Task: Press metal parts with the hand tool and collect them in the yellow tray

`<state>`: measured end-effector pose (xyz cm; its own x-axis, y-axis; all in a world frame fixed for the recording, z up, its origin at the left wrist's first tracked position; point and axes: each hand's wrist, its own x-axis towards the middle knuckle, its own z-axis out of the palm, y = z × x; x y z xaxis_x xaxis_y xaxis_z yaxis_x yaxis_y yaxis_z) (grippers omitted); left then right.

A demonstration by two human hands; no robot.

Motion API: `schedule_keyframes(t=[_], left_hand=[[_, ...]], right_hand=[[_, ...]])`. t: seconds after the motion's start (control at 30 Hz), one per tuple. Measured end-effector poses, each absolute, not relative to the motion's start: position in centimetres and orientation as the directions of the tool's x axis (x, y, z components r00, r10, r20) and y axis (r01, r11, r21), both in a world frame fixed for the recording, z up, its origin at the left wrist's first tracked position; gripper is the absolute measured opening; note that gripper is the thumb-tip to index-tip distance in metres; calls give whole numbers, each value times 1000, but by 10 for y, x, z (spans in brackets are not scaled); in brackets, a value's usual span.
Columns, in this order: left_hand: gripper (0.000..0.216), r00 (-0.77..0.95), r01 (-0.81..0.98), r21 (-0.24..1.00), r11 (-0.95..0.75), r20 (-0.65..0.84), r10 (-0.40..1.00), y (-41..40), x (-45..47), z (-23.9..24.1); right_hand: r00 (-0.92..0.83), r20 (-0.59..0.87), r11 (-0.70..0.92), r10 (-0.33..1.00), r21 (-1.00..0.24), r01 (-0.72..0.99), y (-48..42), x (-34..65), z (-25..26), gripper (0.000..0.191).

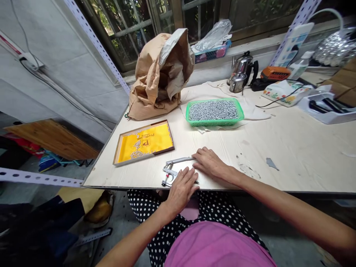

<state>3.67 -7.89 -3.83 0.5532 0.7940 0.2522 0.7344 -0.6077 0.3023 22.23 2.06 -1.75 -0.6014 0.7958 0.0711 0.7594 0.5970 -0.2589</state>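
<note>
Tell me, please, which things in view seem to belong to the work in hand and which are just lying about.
Likely in use:
metal hand tool, at the left hand and right hand
yellow-bottomed tray with small metal pieces
green tub full of similar pieces

Probably just lying about:
metal teapot
flowered box
orange-and-black device
blue basket with plastic bag

Pale table (292,159) that bore a green tray (214,122), paper bag (148,91) at its ten o'clock, shallow box (133,159) at eight, metal tool (170,172) at seven
</note>
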Motion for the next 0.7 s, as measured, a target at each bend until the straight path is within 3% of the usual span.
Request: schedule_keyframes(t=[0.3, 0.4, 0.5, 0.7], left_hand=[[34, 533, 680, 462, -569, 222, 817, -84, 37, -33], [37, 523, 681, 497, -538, 185, 832, -85, 38, -34], [35, 498, 713, 514, -477, 108, 860, -87, 38, -37], [42, 494, 751, 465, -469, 74, 866, -92, 34, -45]], right_hand=[[-623, 79, 626, 778, -173, 760, 42, 187, 0, 12], [-820, 139, 827, 556, -191, 529, 25, 155, 4, 14], [-942, 145, 950, 302, -131, 284, 15, 122, 3, 8], [-987, 96, 991, 133, -23, 131, 20, 91, -5, 10]])
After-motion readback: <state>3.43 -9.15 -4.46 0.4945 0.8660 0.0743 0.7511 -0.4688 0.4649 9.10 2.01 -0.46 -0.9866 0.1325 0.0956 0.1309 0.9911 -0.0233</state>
